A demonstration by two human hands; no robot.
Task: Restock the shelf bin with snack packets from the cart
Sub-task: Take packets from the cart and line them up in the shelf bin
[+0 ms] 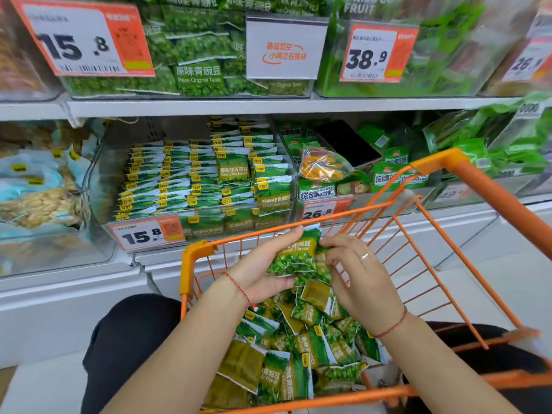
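Packets (294,255) between hands (lower ones hidden)

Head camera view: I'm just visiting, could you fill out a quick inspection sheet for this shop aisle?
Surface: white shelf board above the target bin.
Job's things: clear shelf bin tagged 15.8, mostly stacked with garlic pea packets; orange cart holding a loose heap of packets; held packets.
Clutter: a bag of orange snacks and a black phone lying in the neighbouring bin.
Grippers: left hand and right hand hold a small bunch of packets between them over the cart.
Cables: nothing seen.
Surroundings: price tags, upper bins of green packets, pale floor.
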